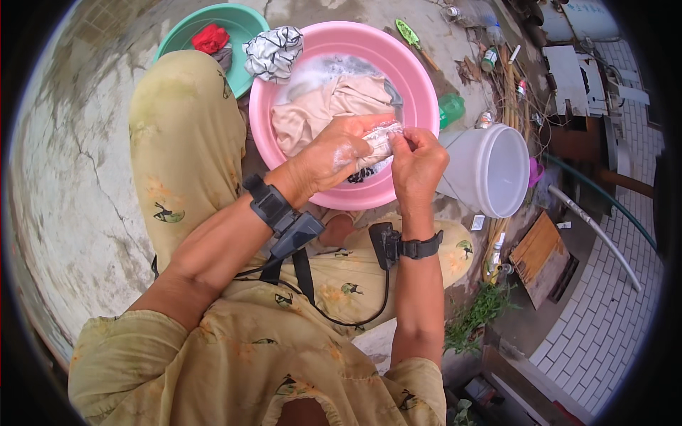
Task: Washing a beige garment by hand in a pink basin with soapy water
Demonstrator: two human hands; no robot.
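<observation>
Both my hands are over the right side of a pink basin (419,71) that holds sudsy water and a beige garment (305,121). My left hand (330,153) is closed around a bunched, soapy part of the garment, and lather clings to the back of this hand. Close beside it, my right hand (419,160) pinches the same bunched part between thumb and fingers. The rest of the garment spreads in the basin behind my hands. A bit of black-and-white cloth (361,175) shows below my left hand. Each of my wrists wears a dark strapped device.
A green basin (177,35) with a red cloth (210,39) stands at the far left. A bundled white-and-black cloth (273,53) rests at the pink basin's rim. A scrub brush (408,32), a green bottle (451,109) and a white bucket (462,163) are to the right.
</observation>
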